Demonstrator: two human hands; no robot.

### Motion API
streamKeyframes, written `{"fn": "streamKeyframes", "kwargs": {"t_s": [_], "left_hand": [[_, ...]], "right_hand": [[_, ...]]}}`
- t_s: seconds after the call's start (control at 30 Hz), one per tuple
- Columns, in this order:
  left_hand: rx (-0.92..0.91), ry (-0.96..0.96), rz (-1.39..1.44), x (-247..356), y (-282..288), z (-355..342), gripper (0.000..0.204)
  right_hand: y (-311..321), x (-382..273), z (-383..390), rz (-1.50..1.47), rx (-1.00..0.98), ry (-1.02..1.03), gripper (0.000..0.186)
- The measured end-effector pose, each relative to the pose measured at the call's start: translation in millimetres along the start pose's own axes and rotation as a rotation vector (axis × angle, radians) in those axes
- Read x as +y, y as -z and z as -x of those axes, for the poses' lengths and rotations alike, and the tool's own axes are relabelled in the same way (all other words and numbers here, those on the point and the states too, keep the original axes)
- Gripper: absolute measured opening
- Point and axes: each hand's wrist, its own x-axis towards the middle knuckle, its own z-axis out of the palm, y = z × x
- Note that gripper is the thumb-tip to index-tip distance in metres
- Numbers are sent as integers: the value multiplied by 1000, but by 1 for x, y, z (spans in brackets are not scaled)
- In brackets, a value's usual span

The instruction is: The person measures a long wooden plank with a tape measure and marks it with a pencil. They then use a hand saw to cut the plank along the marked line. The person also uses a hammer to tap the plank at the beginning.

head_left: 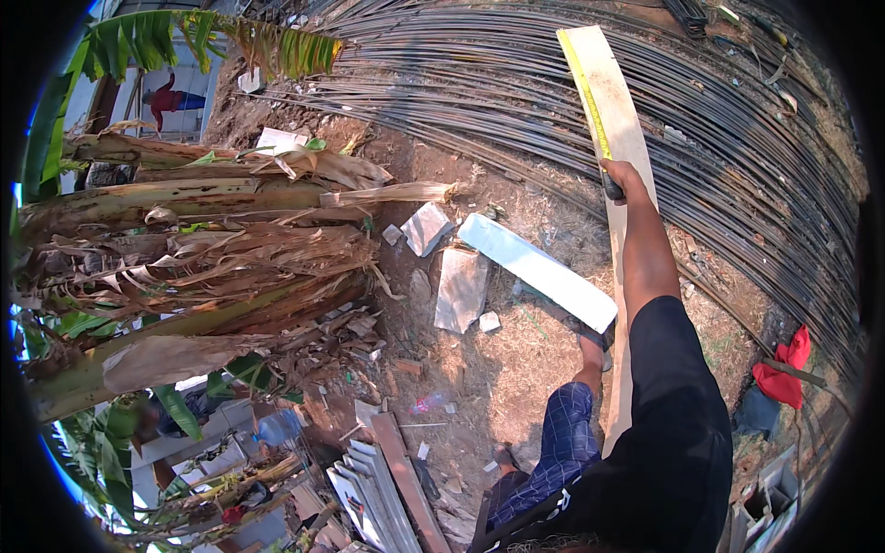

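Observation:
My right hand (pixel 629 181) is closed around a tape measure (pixel 612 188) with a dark case, partly hidden by my fingers. The yellow blade (pixel 587 97) is pulled out along the left edge of a long, pale wooden plank (pixel 616 83), reaching close to its far end. The hand rests over the plank, and my dark-sleeved arm covers part of its near length. Left of the plank lies a white board (pixel 539 269), its near end by my foot. My left hand does not show.
Long steel rods (pixel 737 175) spread across the far and right ground. Broken slabs (pixel 461 288) lie left of the white board; banana trunks (pixel 203 198) fill the left. Stacked boards (pixel 373 493) stand near left, a red cloth (pixel 784 367) at right. A person (pixel 169 100) appears far left.

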Motion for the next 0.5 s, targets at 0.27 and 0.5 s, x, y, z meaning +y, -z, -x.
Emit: {"fn": "streamKeyframes", "kwargs": {"t_s": [0.27,0.5], "left_hand": [[-41,16,-25,-15,-6,-12,43],[-162,-175,-37,2,10,-51,45]], "right_hand": [[0,1,1,74,-24,17,64],[22,115,21,-70,-113,29,44]]}}
